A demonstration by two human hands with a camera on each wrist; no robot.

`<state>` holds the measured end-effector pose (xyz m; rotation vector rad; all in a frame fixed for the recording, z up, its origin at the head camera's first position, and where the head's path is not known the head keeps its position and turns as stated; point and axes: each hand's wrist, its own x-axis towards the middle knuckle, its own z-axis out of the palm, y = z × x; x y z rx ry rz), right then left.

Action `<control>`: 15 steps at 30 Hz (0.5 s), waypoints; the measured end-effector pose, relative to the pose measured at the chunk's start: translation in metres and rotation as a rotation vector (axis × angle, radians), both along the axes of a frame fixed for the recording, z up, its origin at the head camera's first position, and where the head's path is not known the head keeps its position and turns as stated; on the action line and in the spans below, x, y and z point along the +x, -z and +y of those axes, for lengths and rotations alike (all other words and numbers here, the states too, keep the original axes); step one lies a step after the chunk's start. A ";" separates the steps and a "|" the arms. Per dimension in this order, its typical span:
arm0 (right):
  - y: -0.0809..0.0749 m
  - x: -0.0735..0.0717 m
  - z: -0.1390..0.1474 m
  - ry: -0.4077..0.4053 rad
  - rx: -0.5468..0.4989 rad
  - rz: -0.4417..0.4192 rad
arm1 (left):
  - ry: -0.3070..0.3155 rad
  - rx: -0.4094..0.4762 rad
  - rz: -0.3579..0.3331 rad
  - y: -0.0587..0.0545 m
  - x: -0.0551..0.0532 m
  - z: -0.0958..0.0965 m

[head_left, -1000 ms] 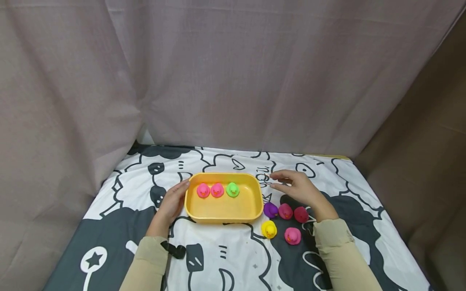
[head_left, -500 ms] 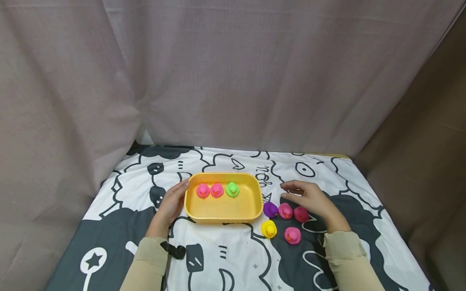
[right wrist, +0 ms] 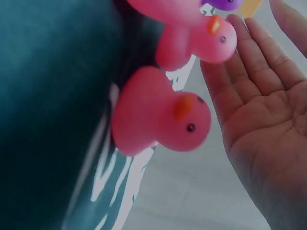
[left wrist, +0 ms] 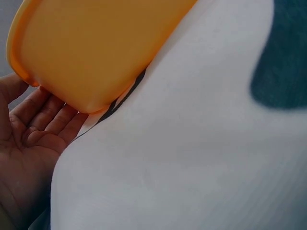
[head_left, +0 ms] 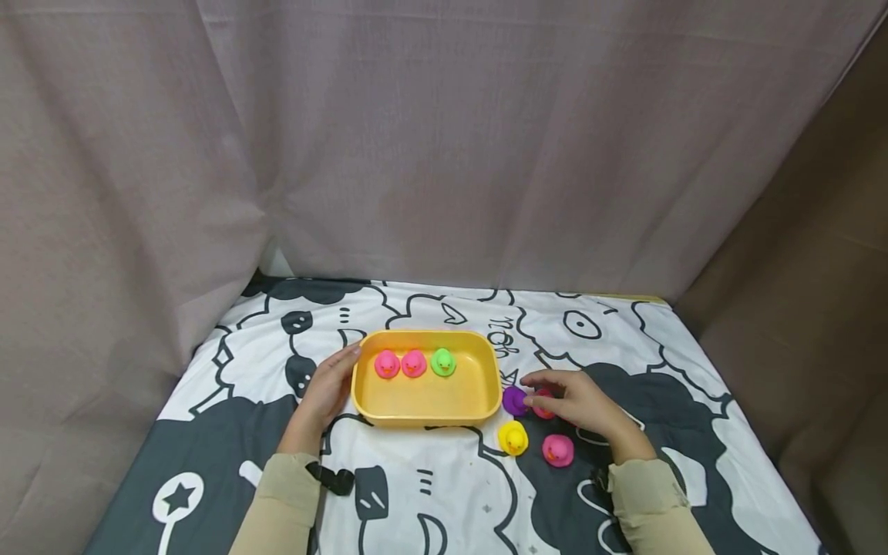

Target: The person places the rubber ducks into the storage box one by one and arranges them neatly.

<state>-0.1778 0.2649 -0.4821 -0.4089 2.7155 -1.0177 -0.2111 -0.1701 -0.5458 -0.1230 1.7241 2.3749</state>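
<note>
A yellow tray holds two pink toy ducks and a green one along its far side. My left hand grips the tray's left end, fingers against the outer wall in the left wrist view. Just right of the tray, my right hand hovers over the loose ducks, its thumb and fingers apart around the purple duck. A pink duck is partly covered by that hand, and the reddish one beside it is hidden in the head view. The right wrist view shows a pink duck near the palm.
Nearer the person lie a yellow duck and a pink duck. A black-and-white patterned cloth covers the table. Grey curtains hang behind and on both sides. A black strap device sits at the left wrist.
My right hand first drew back to the right, then came down and left over the purple and pink ducks. The left hand and tray stay in place.
</note>
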 end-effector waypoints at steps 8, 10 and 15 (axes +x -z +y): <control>0.012 0.002 -0.001 0.001 0.002 -0.023 | -0.009 -0.035 -0.021 -0.001 0.001 0.002; 0.012 0.001 -0.001 -0.007 0.016 -0.017 | -0.007 -0.032 -0.017 0.000 0.001 0.001; 0.013 -0.001 -0.001 -0.030 0.045 0.003 | -0.007 -0.020 -0.005 0.000 0.000 0.000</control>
